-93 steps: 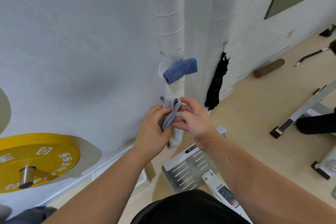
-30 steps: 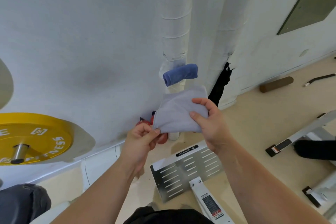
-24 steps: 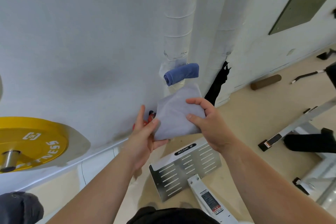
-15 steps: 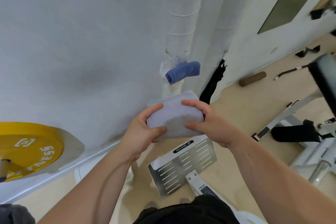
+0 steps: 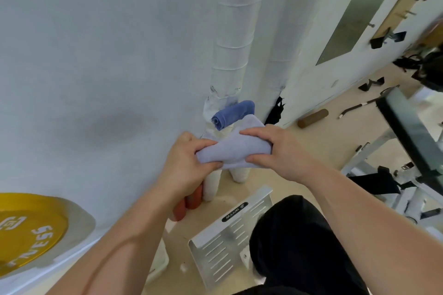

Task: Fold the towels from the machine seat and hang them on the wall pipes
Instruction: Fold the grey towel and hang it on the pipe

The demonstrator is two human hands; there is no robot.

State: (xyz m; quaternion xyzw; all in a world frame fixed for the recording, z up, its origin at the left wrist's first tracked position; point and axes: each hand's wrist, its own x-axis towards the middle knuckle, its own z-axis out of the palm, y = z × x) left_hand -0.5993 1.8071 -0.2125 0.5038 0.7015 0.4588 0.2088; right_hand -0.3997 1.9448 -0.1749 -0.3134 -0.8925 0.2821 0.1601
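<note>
A folded pale grey towel (image 5: 236,148) is held in front of the white wrapped wall pipes (image 5: 233,38). My left hand (image 5: 185,165) pinches its left end between thumb and fingers. My right hand (image 5: 275,151) grips its right end, fingers over the top and thumb underneath. A rolled blue towel (image 5: 233,114) sits wedged on the pipes just above and behind the grey one. A black cloth (image 5: 275,112) hangs by the right pipe.
A yellow weight plate (image 5: 28,230) is at the lower left by the wall. A perforated metal footplate (image 5: 227,232) lies on the floor below my hands. Red handles (image 5: 188,203) lean at the pipe base. A gym machine frame (image 5: 402,141) stands to the right.
The grey towel went from a spread flat square to a folded, narrower bundle gripped at both ends. My hands have closed in on it just below the blue towel.
</note>
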